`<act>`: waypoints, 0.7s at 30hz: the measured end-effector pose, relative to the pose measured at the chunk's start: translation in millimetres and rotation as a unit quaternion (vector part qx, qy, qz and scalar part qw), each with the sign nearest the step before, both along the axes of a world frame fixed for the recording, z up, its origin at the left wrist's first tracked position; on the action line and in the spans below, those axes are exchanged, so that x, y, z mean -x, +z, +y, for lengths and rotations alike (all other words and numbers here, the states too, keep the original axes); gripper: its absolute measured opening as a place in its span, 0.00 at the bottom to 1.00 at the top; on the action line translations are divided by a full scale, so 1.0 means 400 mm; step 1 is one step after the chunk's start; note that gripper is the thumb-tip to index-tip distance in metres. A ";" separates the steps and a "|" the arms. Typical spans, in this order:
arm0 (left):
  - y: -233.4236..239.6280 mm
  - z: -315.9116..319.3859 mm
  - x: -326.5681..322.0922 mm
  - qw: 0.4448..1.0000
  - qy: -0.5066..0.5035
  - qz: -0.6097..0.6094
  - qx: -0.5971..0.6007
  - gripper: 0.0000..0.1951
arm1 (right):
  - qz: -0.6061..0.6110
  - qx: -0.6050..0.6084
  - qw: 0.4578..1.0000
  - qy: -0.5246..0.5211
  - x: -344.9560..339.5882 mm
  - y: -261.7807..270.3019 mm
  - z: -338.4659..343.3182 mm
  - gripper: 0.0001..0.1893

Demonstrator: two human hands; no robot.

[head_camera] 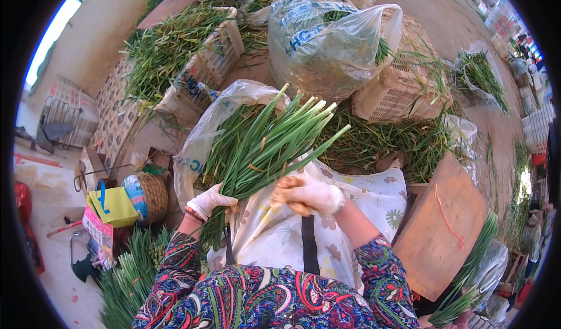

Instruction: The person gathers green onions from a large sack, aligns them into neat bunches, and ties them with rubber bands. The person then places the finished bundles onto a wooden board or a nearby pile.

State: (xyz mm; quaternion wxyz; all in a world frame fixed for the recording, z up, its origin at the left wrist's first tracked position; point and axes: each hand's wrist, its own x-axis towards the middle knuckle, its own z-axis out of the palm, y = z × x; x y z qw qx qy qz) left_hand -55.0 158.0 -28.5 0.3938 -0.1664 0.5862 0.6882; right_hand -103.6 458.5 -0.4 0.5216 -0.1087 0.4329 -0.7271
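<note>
My left hand (214, 204), in a pale glove with stained fingertips, grips a bunch of long green leafy stalks (263, 149), likely garlic leaves or chives. Their pale cut ends fan out to the upper right, away from me. Beside the bunch, my right hand (309, 195), also gloved, is blurred with its fingers curled; whether it pinches a stalk is unclear. Both hands are above a white flowered apron (350, 237) over my lap. Just beyond the bunch, a clear plastic bag (193, 153) spreads open with more greens in it.
A crate (219, 52) heaped with greens stands at upper left. A big plastic bag (324, 44) leans by an overturned crate (403, 83). Loose leaves (381, 140) cover the floor ahead. A wooden board (442, 228) lies right; tied bundles (131, 276) stand lower left.
</note>
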 end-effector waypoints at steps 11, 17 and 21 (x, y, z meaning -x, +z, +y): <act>-0.013 0.031 -0.020 0.999 0.020 0.033 0.001 0.16 | 0.359 -0.530 0.760 -0.111 0.054 0.011 -0.041 0.30; 0.001 0.034 -0.027 0.996 0.010 0.076 0.047 0.20 | 0.185 -0.174 0.967 -0.005 -0.044 -0.015 -0.141 0.20; 0.003 0.021 -0.016 0.983 0.004 0.156 0.096 0.27 | 0.077 0.021 0.995 0.053 -0.050 0.231 0.043 0.15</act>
